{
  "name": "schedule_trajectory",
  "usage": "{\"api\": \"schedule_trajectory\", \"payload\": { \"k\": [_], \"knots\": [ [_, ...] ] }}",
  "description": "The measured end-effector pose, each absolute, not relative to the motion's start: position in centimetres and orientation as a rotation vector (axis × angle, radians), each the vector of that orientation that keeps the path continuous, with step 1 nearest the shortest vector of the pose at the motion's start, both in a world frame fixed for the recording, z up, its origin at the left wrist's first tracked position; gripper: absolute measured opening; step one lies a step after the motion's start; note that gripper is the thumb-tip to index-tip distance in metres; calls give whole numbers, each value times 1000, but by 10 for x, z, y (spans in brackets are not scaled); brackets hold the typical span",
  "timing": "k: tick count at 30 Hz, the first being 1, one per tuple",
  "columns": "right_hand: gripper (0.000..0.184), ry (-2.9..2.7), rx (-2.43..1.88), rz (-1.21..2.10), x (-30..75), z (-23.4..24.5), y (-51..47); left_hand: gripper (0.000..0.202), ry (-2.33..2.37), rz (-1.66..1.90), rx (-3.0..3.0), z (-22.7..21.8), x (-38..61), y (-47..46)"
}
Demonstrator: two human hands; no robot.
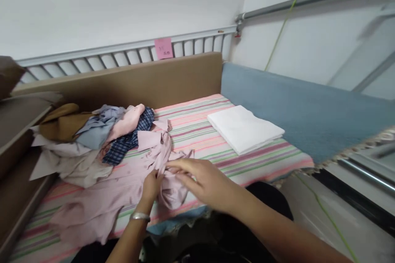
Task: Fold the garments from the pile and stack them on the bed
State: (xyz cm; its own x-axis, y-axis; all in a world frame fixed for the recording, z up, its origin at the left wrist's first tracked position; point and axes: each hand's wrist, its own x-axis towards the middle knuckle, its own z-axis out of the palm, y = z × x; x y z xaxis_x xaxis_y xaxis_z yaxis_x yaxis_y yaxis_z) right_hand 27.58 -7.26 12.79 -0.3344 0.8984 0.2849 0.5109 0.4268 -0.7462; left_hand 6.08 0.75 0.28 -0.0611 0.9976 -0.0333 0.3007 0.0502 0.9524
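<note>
A pale pink collared shirt (123,191) lies loosely spread on the striped cloth in front of me. My left hand (150,188), with a silver bangle at the wrist, pinches a gathered fold of it. From the right, my right hand (205,178) reaches over the same spot, thumb and fingertips closed on the shirt's fabric next to the left hand. Behind its fingers, the exact bit of cloth gripped is partly hidden. The collar (149,140) points away from me, and the lower part of the shirt trails to the left.
Crumpled clothes, including a blue plaid piece (123,148) and a mustard piece (63,125), are heaped at left. A folded white cloth (245,128) lies at right. Brown board (185,76) and a blue cloth-covered side (286,98) border the bed. A cardboard box (21,131) stands far left.
</note>
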Motion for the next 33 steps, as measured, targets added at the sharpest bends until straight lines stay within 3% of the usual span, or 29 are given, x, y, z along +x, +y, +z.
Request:
{"api": "schedule_trajectory", "payload": {
  "k": [5,10,15,19,23,28,30,33],
  "knots": [
    [42,-2282,-1365,570,257,38,-14,27,1426,1206,1090,22,22,-18],
    [34,-2338,-1517,436,245,-26,-14,19,1270,1587,518,26,-57,-76],
    [18,-2450,-1370,443,235,-16,-44,5,1275,1721,30,-5,-116,-140],
    [11,-2509,-1322,567,232,-5,-61,12,1318,1782,-135,-10,-126,-149],
    [18,-2431,-1270,615,229,5,-55,16,1294,1806,-129,4,-128,-129],
    [37,-2400,-1300,348,211,7,-27,18,1295,1834,-96,9,-118,-115],
    [44,-2359,-1409,433,203,6,-13,18,1270,1849,-59,10,-116,-117],
    [26,-2174,-1578,714,200,7,9,17,1214,1882,-14,16,-127,-126]
  ]
}}
